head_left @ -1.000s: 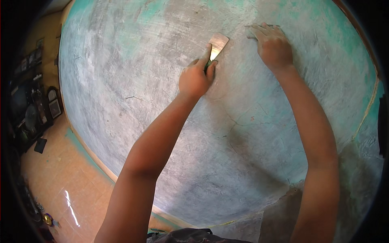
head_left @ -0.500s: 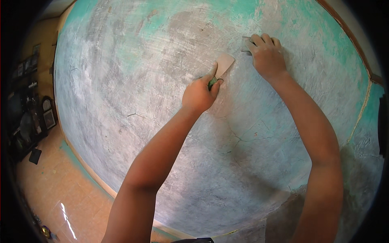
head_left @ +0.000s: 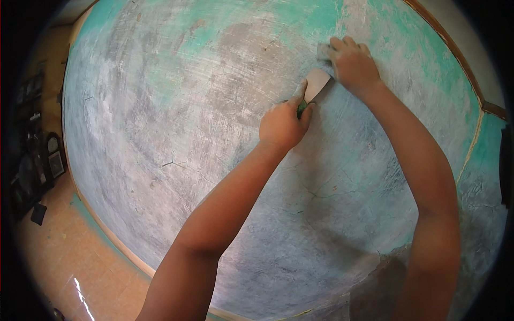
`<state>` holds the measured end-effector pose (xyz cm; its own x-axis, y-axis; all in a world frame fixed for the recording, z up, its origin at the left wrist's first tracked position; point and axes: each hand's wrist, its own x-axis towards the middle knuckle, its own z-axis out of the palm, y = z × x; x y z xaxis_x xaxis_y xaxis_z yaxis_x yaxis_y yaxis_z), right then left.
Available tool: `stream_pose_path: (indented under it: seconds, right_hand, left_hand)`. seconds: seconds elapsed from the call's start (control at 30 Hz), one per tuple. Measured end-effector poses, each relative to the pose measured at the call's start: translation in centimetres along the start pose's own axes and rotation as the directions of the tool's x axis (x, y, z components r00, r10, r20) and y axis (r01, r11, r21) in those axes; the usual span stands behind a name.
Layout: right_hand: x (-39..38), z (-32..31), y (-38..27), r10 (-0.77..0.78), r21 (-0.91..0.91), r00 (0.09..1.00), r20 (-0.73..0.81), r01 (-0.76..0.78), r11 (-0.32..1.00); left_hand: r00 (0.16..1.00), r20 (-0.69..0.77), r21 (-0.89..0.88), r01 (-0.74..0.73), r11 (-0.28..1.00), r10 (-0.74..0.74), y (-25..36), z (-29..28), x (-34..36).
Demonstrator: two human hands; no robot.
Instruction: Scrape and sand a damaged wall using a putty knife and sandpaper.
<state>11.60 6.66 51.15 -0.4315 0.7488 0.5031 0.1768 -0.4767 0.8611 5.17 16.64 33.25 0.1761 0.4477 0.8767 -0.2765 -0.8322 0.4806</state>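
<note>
My left hand is closed round the green handle of a putty knife, whose broad, pale blade points up and right. Just beyond that blade, my right hand grips a flat grey scraper blade, slightly blurred, and holds it to the wall. Both tools are on or close against a scraped wall with mottled grey and white patches and turquoise paint left toward the top. My fingers cover most of the right tool and much of the putty knife's handle.
Thin cracks run across the plaster. A brown wooden trim borders the wall at upper right, near a corner with a yellowish seam. At left are an orange tiled floor and dark furniture.
My left hand has moved right and slightly up with the putty knife, closer to my right hand. My right hand has shifted up slightly. The view has turned a little.
</note>
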Motion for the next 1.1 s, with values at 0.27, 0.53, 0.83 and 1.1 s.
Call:
stream_pose_path:
  seconds: [0.27, 0.53, 0.83, 1.1]
  right_hand:
    - [1.1, -0.3, 0.6, -0.019, 0.005, 0.999, 0.032, 0.019, 1.000]
    - [1.5, 0.0, 0.3, -0.035, 0.039, 0.999, 0.002, 0.035, 0.999]
    - [1.6, -0.2, 1.3, -0.026, 0.071, 0.999, 0.025, 0.025, 0.997]
    - [-2.0, -0.7, 1.8, -0.126, 0.034, 0.992, 0.019, 0.125, 0.992]
  left_hand:
    - [0.999, -0.014, -0.021, 0.045, 0.999, -0.046, 0.3, 0.2, -0.4]
    - [0.999, 0.046, -0.006, 0.029, 1.000, -0.029, -0.3, -0.6, -0.5]
    - [0.994, 0.072, -0.012, 0.082, 0.997, -0.081, 0.3, -0.9, -0.3]
    - [0.994, 0.078, 0.004, 0.079, 0.997, -0.079, 0.3, -0.9, -0.3]
